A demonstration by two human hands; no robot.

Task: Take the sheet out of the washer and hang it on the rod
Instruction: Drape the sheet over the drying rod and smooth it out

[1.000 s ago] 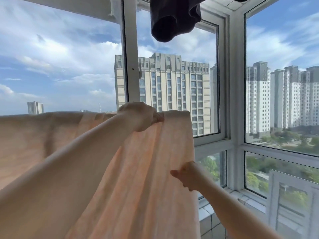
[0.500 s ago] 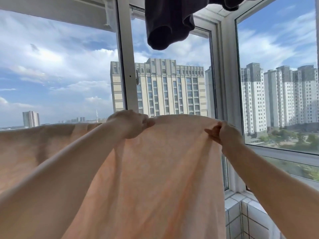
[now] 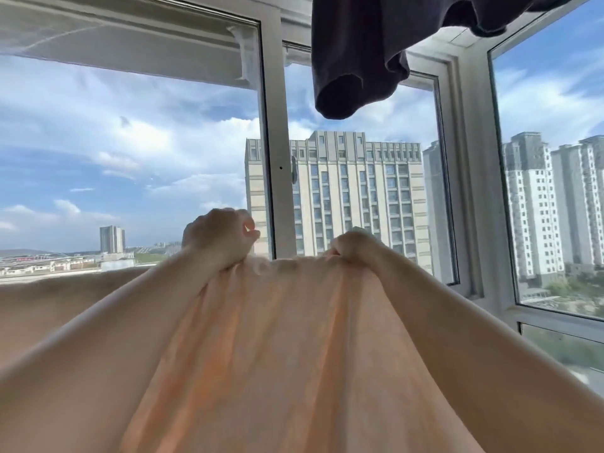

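Note:
A pale orange sheet [image 3: 271, 348] hangs in front of me, filling the lower middle of the view and trailing off to the left [image 3: 49, 305]. My left hand [image 3: 220, 238] grips its top edge with curled fingers. Close beside it, my right hand [image 3: 354, 246] also grips the top edge. The stretch of cloth between the two hands is bunched into folds. The rod itself is hidden by the sheet and my hands.
A dark garment [image 3: 359, 53] hangs overhead at the top centre. White window frames [image 3: 277, 158] stand straight ahead, with a corner post [image 3: 470, 191] to the right. High-rise buildings show through the glass.
My right hand climbed from the sheet's side edge to its top edge, then slid left toward my left hand, bunching the cloth between them. The view tilted upward.

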